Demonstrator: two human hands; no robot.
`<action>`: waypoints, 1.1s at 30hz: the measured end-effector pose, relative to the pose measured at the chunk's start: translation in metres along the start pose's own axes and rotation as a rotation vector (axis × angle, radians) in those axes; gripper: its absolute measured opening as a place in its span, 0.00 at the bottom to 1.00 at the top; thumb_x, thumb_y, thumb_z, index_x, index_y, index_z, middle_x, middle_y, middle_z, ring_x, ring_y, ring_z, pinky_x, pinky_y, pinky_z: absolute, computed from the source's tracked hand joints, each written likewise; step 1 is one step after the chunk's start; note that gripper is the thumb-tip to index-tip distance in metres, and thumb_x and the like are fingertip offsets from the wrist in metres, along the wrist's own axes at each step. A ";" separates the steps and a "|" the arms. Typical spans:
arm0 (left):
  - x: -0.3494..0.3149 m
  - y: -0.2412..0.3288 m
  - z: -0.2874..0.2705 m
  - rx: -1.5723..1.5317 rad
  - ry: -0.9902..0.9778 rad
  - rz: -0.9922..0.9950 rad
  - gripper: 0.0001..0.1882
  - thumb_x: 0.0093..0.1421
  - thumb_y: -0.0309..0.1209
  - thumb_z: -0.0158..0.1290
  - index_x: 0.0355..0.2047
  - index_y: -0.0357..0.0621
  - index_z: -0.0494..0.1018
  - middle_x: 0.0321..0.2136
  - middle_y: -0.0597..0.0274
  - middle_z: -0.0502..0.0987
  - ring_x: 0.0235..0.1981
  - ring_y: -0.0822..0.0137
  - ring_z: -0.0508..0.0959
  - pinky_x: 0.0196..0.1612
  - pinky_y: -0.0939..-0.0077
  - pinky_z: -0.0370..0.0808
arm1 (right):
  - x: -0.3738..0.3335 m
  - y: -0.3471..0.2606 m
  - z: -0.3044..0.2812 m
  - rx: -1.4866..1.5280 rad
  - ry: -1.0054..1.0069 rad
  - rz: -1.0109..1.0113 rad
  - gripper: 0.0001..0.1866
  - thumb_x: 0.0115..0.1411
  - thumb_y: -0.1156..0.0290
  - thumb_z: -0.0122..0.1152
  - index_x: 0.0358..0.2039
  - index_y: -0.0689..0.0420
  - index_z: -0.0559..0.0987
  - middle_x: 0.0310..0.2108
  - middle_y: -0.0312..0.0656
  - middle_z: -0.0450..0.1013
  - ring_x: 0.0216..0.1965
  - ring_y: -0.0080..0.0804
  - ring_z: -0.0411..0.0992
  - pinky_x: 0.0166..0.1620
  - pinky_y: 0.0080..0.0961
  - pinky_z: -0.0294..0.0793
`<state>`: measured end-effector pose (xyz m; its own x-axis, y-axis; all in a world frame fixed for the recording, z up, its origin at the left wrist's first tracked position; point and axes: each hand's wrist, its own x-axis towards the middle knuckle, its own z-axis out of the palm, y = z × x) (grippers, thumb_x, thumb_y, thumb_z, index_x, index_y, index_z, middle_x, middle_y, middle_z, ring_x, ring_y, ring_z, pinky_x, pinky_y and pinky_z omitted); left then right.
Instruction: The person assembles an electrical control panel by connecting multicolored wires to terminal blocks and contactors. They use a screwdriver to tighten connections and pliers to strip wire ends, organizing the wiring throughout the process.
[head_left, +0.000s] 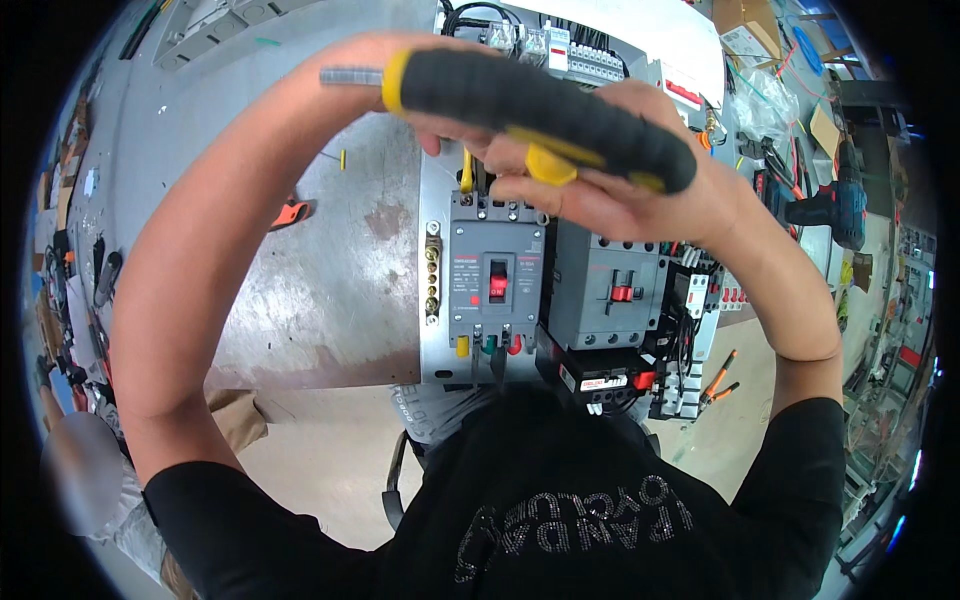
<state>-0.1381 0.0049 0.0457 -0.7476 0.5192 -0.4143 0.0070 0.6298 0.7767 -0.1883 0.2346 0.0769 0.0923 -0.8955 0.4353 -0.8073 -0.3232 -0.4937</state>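
My right hand is closed round a hand tool with a thick black ribbed grip, yellow trim and a short grey metal end pointing left. The exact kind of tool does not show. My left hand is behind the grip, its fingers mostly hidden, so I cannot tell what it holds. Below both hands is a grey circuit breaker with a red switch, mounted on a metal plate. A yellow-sleeved wire end stands at its upper left terminal, close to the fingers. Yellow, green and red sleeves show along its lower edge.
A second grey breaker stands to the right, beside black wiring. A brass terminal strip runs along the left. An orange-handled tool lies on the metal table. Farther right are a cordless drill and orange-handled pliers.
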 end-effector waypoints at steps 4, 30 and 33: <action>-0.007 -0.006 -0.006 -0.056 -0.020 -0.021 0.15 0.68 0.38 0.62 0.47 0.39 0.82 0.33 0.70 0.81 0.35 0.80 0.77 0.41 0.74 0.76 | -0.001 0.001 -0.004 -0.024 -0.087 0.062 0.09 0.64 0.66 0.74 0.37 0.57 0.86 0.27 0.45 0.79 0.27 0.47 0.78 0.33 0.39 0.78; -0.024 0.013 0.022 0.147 0.192 0.207 0.09 0.69 0.25 0.58 0.45 0.41 0.86 0.42 0.55 0.87 0.47 0.56 0.85 0.56 0.63 0.80 | -0.027 -0.009 0.000 0.074 0.058 0.192 0.08 0.67 0.75 0.71 0.44 0.62 0.82 0.37 0.41 0.80 0.34 0.34 0.77 0.38 0.27 0.75; -0.020 0.012 0.022 0.059 0.143 0.211 0.08 0.69 0.23 0.59 0.44 0.42 0.87 0.40 0.57 0.87 0.45 0.60 0.85 0.55 0.65 0.80 | -0.043 -0.005 0.000 0.027 -0.078 0.271 0.13 0.69 0.71 0.69 0.53 0.57 0.83 0.45 0.35 0.80 0.43 0.26 0.77 0.44 0.23 0.73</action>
<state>-0.1080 0.0147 0.0531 -0.8120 0.5580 -0.1712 0.2084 0.5511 0.8080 -0.1879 0.2746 0.0606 -0.0798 -0.9708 0.2261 -0.7931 -0.0755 -0.6043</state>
